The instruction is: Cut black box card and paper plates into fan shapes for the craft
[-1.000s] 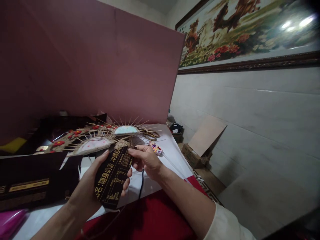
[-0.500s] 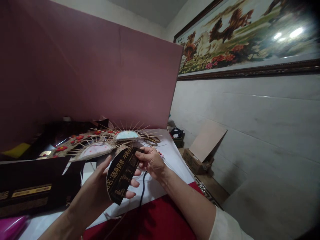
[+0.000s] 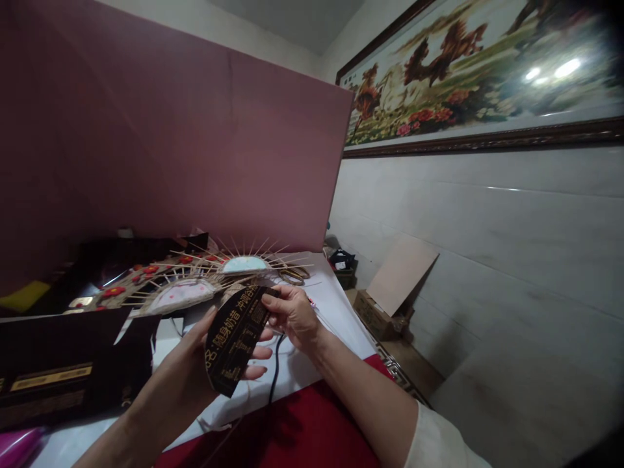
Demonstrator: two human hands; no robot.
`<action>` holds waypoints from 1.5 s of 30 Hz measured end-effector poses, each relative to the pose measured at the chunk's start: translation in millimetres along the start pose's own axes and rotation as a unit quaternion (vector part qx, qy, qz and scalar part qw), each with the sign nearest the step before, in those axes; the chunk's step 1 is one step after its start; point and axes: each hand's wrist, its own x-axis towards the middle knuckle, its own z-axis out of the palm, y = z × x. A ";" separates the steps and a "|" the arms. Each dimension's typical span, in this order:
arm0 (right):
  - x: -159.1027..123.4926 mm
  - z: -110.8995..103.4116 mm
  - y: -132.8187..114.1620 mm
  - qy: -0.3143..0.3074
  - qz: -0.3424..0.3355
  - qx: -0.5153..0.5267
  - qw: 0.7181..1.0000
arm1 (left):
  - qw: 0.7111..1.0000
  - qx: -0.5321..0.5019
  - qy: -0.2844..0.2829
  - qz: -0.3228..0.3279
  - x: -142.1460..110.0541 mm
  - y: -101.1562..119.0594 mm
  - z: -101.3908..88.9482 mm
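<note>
Between my hands is a half-round piece of black printed cardboard [image 3: 236, 341] with gold lettering, its curved edge up and to the left. My left hand [image 3: 182, 354] supports it from the left, thumb by the curved edge and fingers behind. The upper right corner is pinched by my right hand [image 3: 295, 317], thumb in front. Just beyond lie two half-round padded pieces fringed with thin sticks, one pale pink with dots [image 3: 180, 296] and one light blue [image 3: 245, 263]. Brown loop handles, apparently of scissors [image 3: 295, 276], show behind my right hand.
A black cardboard box [image 3: 49, 383] lies at left, near a shiny magenta object [image 3: 19, 447]. Red cloth [image 3: 292, 429] covers the near table edge, and a black cord [image 3: 276, 370] runs below my hands. A mauve panel [image 3: 195, 143] stands behind; cardboard [image 3: 402, 276] leans at right.
My hands keep the same hold on the cardboard, which has tilted very slightly. The whole view has shifted a little, so the scene sits slightly further left.
</note>
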 end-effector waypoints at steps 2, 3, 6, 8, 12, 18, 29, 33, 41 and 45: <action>0.5 0.2 0.4 0.005 -0.036 -0.015 0.999 | 1.000 -0.004 0.019 0.001 2.1 -1.2 -0.7; 0.4 0.7 0.6 0.006 -0.056 -0.024 0.998 | 1.000 0.005 0.027 0.011 3.4 -2.3 -1.2; -1.1 4.0 0.8 0.000 -0.108 -0.050 0.993 | 0.994 0.066 0.062 0.058 6.8 -6.0 -0.9; -3.1 7.1 0.9 0.005 -0.120 -0.056 0.991 | 0.988 0.093 0.090 0.079 7.8 -7.2 2.1; -5.9 12.4 1.3 0.018 -0.123 -0.063 0.990 | 0.982 0.116 0.112 0.097 7.3 -5.8 8.1; -7.0 16.5 1.7 0.004 -0.115 -0.047 0.992 | 0.983 0.118 0.121 0.071 6.0 -2.9 3.7; -6.7 19.4 4.4 -0.013 -0.102 0.008 0.995 | 0.983 0.072 0.163 0.037 5.8 4.1 -3.1; -6.4 17.4 4.4 -0.013 -0.108 -0.019 0.994 | 0.980 0.067 0.186 0.027 6.3 2.9 -4.2; -7.6 15.9 0.0 0.042 -0.117 -0.092 0.988 | 0.981 0.088 0.174 0.019 6.5 1.2 3.5; -8.5 17.9 -3.0 0.043 -0.116 -0.095 0.988 | 0.979 0.078 0.186 0.025 8.1 -1.0 4.0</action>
